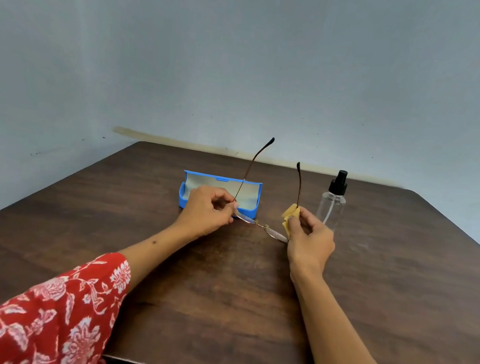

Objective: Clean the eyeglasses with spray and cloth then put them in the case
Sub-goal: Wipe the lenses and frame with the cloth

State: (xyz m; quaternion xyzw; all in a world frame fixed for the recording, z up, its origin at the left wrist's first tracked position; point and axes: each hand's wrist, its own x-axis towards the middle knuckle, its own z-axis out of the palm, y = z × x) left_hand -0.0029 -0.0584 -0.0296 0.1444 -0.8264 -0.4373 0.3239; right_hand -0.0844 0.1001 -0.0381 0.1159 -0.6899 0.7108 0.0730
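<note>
Your left hand (pixel 206 208) is pinching the eyeglasses (pixel 260 224) above the worktop (pixel 217 301), before the open blue case (pixel 220 193); your right hand (pixel 309 236) is pressing the yellow cloth (pixel 289 217) onto one lens.

table (pixel 401 294): dark brown wood grain, rounded corners | wall (pixel 250 45): pale grey-blue, scuffed | sleeve (pixel 48 309): red, white floral

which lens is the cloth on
The lens by the right hand, wrapped in the yellow cloth; the other lens, by the left hand, is bare.
</note>
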